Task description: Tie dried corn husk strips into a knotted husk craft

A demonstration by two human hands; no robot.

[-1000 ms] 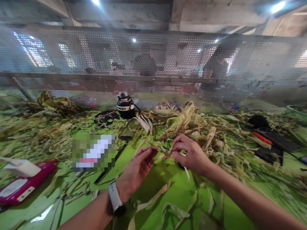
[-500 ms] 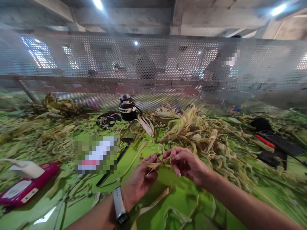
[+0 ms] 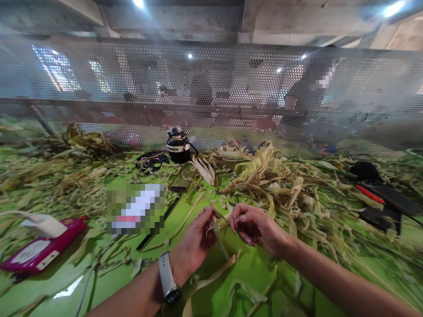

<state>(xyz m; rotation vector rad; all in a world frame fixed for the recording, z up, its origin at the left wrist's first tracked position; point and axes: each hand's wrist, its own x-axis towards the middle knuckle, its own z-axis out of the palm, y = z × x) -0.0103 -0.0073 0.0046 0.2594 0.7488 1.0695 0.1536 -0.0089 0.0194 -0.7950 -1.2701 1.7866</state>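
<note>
Near the middle of the green table [image 3: 228, 264], my left hand [image 3: 196, 240] pinches dry corn husk strips [image 3: 217, 226], which hang down past its fingertips. A white-banded watch is on that wrist. My right hand [image 3: 253, 226] is just to the right, its thumb and fingers pressed together at the strips' other end. Both hands are raised a little above the table. A larger bundle of corn husks [image 3: 254, 165] lies behind them, and a curled husk strip [image 3: 211, 279] rests below on the table.
Husk scraps [image 3: 79, 171] are strewn across both sides. At left are a magenta power strip [image 3: 62, 224] with a white plug and a blurred-out device [image 3: 135, 209]. A black jar [image 3: 178, 147] stands before the perforated metal screen [image 3: 224, 92]. Dark phones [image 3: 390, 196] lie at right.
The husk strips between my hands have turned from lying across to hanging down. My left fingers have risen and closed nearer the tips. The view has shifted slightly.
</note>
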